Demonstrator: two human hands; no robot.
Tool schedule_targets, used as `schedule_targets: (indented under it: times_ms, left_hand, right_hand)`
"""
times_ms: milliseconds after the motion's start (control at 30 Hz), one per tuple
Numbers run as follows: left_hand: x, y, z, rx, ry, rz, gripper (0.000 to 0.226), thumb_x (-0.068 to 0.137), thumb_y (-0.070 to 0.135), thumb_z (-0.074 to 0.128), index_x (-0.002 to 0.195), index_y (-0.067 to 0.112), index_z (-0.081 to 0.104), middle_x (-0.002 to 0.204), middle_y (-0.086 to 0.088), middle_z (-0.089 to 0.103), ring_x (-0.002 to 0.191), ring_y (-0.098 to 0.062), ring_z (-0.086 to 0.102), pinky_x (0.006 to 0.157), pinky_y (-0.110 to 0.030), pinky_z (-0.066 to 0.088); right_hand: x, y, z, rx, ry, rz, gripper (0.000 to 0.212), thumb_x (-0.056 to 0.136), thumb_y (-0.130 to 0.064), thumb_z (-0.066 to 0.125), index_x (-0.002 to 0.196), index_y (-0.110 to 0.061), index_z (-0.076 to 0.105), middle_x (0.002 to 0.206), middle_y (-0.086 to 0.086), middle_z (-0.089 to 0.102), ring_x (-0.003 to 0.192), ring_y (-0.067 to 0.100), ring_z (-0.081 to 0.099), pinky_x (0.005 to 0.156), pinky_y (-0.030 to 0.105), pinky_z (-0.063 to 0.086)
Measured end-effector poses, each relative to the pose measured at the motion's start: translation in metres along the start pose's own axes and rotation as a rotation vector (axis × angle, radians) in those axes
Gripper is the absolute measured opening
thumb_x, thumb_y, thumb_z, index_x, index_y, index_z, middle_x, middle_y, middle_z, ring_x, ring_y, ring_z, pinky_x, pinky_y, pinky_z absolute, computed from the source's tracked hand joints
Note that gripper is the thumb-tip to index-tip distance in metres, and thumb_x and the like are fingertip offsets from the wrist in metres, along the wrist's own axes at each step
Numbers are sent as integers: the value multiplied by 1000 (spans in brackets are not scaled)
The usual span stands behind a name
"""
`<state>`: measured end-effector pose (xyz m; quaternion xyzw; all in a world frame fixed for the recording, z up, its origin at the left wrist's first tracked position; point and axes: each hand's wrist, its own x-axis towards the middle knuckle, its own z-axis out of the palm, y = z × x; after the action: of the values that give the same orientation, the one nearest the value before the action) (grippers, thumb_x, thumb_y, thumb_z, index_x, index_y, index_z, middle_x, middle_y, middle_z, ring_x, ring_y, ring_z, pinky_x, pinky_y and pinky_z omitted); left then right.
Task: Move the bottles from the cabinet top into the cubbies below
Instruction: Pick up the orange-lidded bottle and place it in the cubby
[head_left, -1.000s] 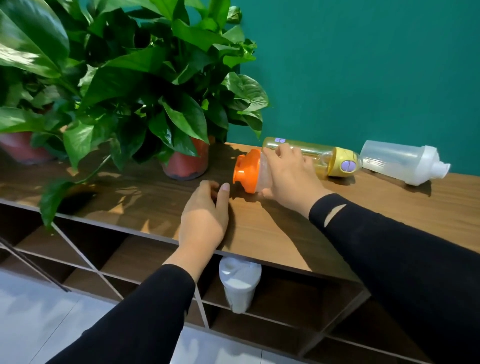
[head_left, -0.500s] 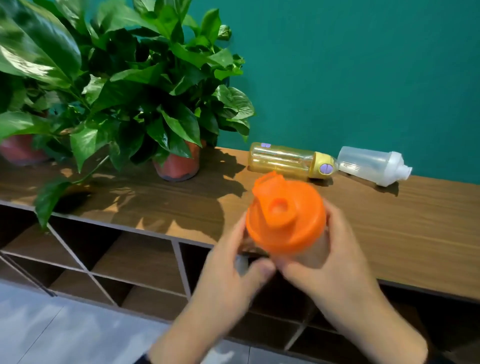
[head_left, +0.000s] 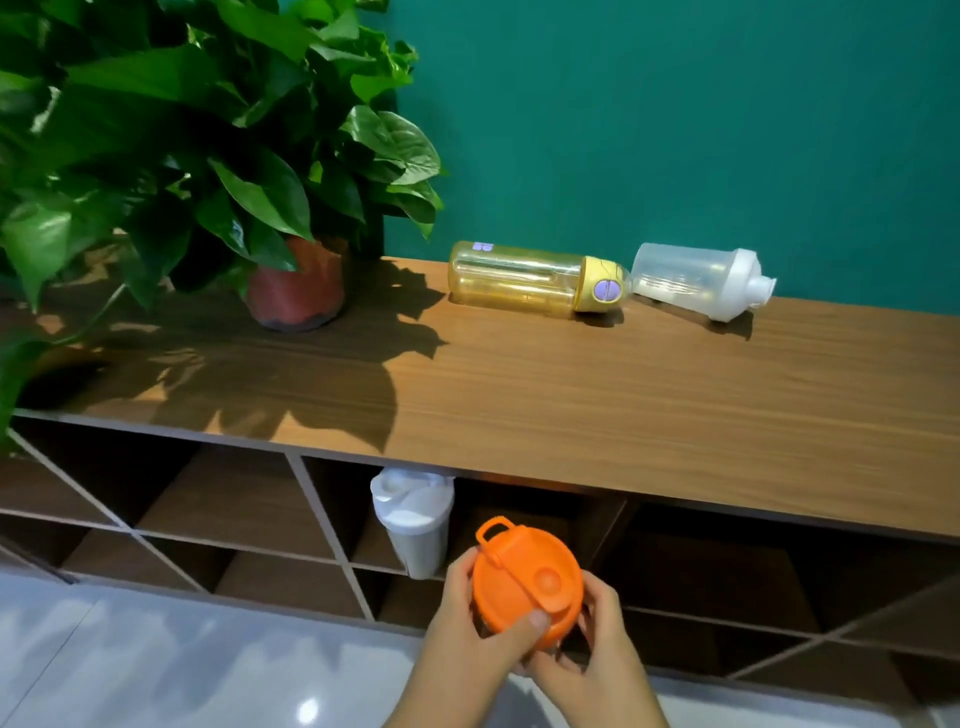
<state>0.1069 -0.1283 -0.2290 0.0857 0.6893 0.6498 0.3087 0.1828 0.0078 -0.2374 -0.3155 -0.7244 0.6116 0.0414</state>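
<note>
An orange-lidded bottle (head_left: 524, 579) is held in front of the cubbies (head_left: 691, 577), below the cabinet top (head_left: 623, 410). My left hand (head_left: 467, 644) grips its left side with the thumb on the lid. My right hand (head_left: 597, 660) holds its right side and underside. Only the orange lid shows; the body is hidden. A yellow bottle (head_left: 530, 283) and a clear bottle with a white cap (head_left: 701, 280) lie on their sides at the back of the cabinet top. A white shaker bottle (head_left: 413, 525) stands upright in a cubby just left of my hands.
Two potted plants stand on the cabinet's left part; the nearer red pot (head_left: 296, 296) is by the yellow bottle and leaves (head_left: 156, 156) overhang the top. A teal wall (head_left: 675, 130) is behind. Slanted dividers split the cubbies. Grey glossy floor (head_left: 182, 665) lies below.
Both hands have lowered the orange-lidded bottle from the cabinet top's front edge to the level of the cubbies. It was lying on the top a second ago.
</note>
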Motion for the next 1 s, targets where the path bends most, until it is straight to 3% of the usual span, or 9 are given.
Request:
schedule_targets:
  times_ms: [133, 233, 400, 500, 667, 733, 800, 900, 1000]
  left_hand:
    - [32, -5, -2, 44, 95, 8, 80, 60, 49, 87, 125, 44, 40, 122, 15, 60, 107, -1, 62, 78, -17, 52]
    - [49, -2, -1, 163, 145, -5, 61, 80, 34, 81, 126, 36, 42, 113, 17, 62, 97, 4, 62, 70, -12, 50]
    - [72, -7, 3, 264, 152, -41, 63, 83, 31, 78, 126, 37, 32, 102, 23, 55, 90, 8, 55, 72, -12, 44]
    - [83, -7, 3, 254, 125, -60, 54, 85, 22, 77, 127, 28, 43, 94, 15, 63, 85, 1, 61, 75, -19, 51]
    - [86, -3, 5, 267, 156, -96, 43, 88, 25, 73, 119, 31, 43, 88, -13, 72, 80, -24, 70, 74, -36, 57]
    - [80, 1, 5, 282, 163, -116, 22, 89, 28, 72, 97, 30, 52, 81, -19, 69, 72, -25, 65, 75, -45, 57]
    - [75, 4, 6, 283, 175, -154, 22, 91, 31, 70, 81, 29, 50, 78, -12, 64, 71, -20, 61, 72, -46, 55]
    - [61, 13, 9, 301, 228, -208, 17, 98, 36, 58, 98, 19, 54, 91, -5, 67, 74, -11, 60, 61, -27, 45]
    - [40, 19, 10, 399, 226, -223, 47, 103, 38, 45, 141, 12, 46, 138, -8, 60, 117, -21, 60, 97, -33, 48]
  right_hand:
    - [27, -8, 23, 4, -45, -21, 83, 75, -10, 84, 139, -30, 35, 140, -6, 36, 116, 5, 47, 68, 2, 49]
    - [44, -6, 31, -29, -91, 20, 57, 83, -17, 78, 123, -32, 40, 130, -2, 53, 101, -3, 55, 66, 9, 48]
    - [61, -2, 39, -25, -35, 129, 50, 88, -14, 72, 125, -19, 38, 116, 1, 57, 92, 2, 57, 72, 15, 46]
    - [70, -5, 43, -53, 9, 153, 42, 89, -15, 71, 120, -18, 43, 103, 3, 62, 84, 3, 58, 82, 26, 48]
    - [82, 1, 47, -51, 50, 140, 49, 89, -15, 69, 128, -26, 42, 86, 1, 63, 74, 12, 60, 68, 22, 49]
    - [82, 4, 47, -134, 35, 168, 35, 89, -18, 69, 120, -10, 54, 75, -2, 60, 62, 7, 54, 54, 14, 41]
    - [78, 2, 44, -186, 20, 179, 24, 90, -24, 68, 107, -11, 58, 74, -1, 59, 59, 6, 53, 51, 16, 39]
    - [60, -10, 34, -356, -7, 140, 9, 97, -31, 57, 100, -26, 50, 89, 2, 64, 71, 10, 61, 65, 29, 54]
    - [34, -24, 21, -780, -201, 19, 42, 104, -33, 41, 144, -21, 38, 113, 3, 69, 99, 11, 67, 79, 22, 52]
